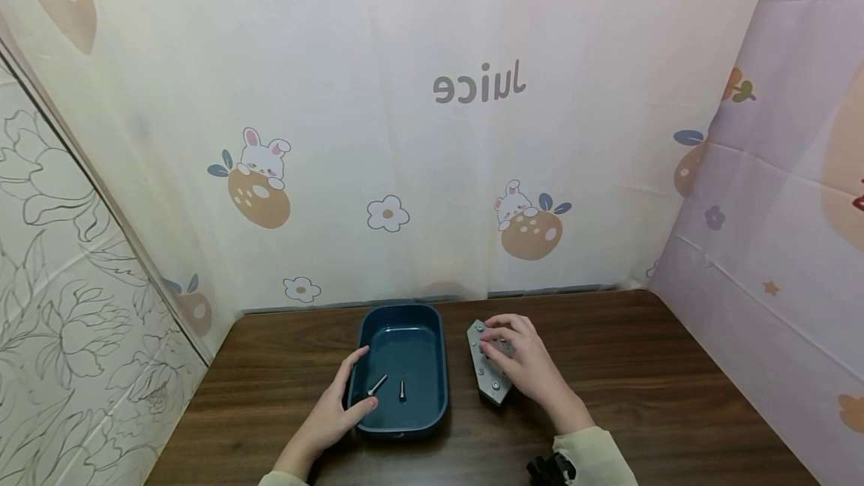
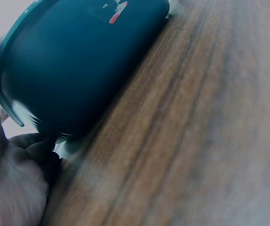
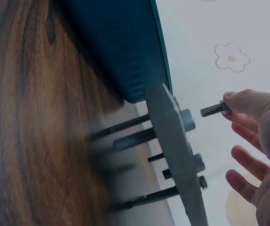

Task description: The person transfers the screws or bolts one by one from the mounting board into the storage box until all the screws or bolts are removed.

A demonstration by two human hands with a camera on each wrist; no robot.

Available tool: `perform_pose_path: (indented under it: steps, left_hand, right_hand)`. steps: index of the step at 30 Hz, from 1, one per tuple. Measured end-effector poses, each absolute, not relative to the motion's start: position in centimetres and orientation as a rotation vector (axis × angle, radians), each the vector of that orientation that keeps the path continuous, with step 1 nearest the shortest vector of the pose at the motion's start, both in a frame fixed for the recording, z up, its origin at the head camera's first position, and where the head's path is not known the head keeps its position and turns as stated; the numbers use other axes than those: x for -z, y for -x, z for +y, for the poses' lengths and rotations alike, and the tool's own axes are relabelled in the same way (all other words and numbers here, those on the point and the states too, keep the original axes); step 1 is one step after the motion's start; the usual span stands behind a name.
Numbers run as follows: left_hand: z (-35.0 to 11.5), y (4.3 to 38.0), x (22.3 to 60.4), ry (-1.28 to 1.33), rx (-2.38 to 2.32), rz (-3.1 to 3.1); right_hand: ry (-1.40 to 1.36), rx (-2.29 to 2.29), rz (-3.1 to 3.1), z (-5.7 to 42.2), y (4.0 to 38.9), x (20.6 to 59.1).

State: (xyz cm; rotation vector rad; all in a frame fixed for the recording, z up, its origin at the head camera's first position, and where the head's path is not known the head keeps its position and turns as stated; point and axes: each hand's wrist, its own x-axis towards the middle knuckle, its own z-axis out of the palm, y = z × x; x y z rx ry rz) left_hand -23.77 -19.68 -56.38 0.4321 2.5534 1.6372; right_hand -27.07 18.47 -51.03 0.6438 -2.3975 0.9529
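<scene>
A dark blue tray [image 1: 405, 426] stands on the table with two bolts inside, one lying slanted [image 1: 378, 384] and one more upright in the picture [image 1: 402, 391]. My left hand [image 1: 329, 409] grips the tray's left side, thumb over the rim. To the right of the tray is a grey metal plate [image 1: 483, 377] with several bolts through it; their threaded shanks show below the plate [image 3: 168, 141] in the right wrist view. Above this plate, my right hand [image 1: 529, 360] pinches a short bolt [image 3: 213, 110] by its head, threaded end pointing away from the fingers. The bolt is apart from the plate.
Both things stand on a brown wood-grain table [image 1: 607, 366]. A printed curtain [image 1: 385, 133] hangs along its back edge, with another curtain [image 1: 763, 246] on the right and a floral panel [image 1: 88, 306] on the left. A black band [image 1: 550, 469] is at the right wrist.
</scene>
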Motion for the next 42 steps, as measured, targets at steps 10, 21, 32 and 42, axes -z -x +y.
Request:
perform_pose_path:
  steps: [10,21,32,42]
  left_hand:
    - [-19.6,23.6,56.3,-0.426,-1.646,2.545]
    - [-19.7,23.7,56.2,-0.436,-1.659,2.533]
    - [-19.7,23.7,56.1,-0.435,-1.665,2.526]
    - [-19.6,23.6,56.1,-0.429,-1.638,2.537]
  right_hand:
    - [-0.755,-0.959,-2.305,16.6,27.2,50.3]
    - [-0.776,-1.023,-2.308,14.0,27.2,49.4]
    - [-0.770,-1.026,-2.374,12.3,27.0,49.4]
    - [-0.771,-1.046,-2.385,11.4,27.1,50.0]
